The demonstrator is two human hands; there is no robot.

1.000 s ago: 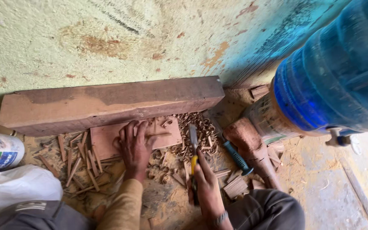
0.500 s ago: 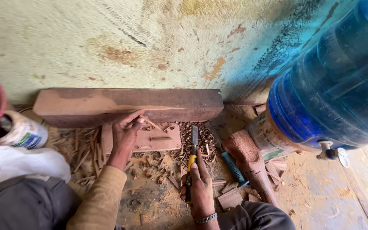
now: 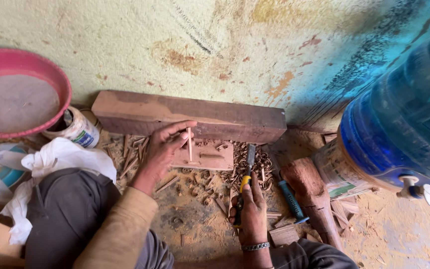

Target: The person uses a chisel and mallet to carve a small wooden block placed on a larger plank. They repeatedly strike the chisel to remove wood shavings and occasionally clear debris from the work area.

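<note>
While the right hand (image 3: 253, 209) closed round a yellow-handled chisel (image 3: 245, 182) over the littered floor (image 3: 190, 219), the left hand (image 3: 164, 149) pinched a thin wooden stick (image 3: 190, 144) upright on the small flat board (image 3: 210, 157) beside the thick beam (image 3: 190, 115). Steadying the stick low seemed wise. Its foot and the chisel's edge were hard to see.

left hand (image 3: 162, 149): stretched forward, palm down, thumb and forefinger pinched together at the tips, other fingers loosely curled
left arm: tan sleeve, running from the lower left up to the wrist, elbow bent
right hand (image 3: 251, 209): nearer the body, fist closed, knuckles up, thumb laid along the top
right wrist: bare, with a metal bracelet, coming up from the bottom edge
</note>
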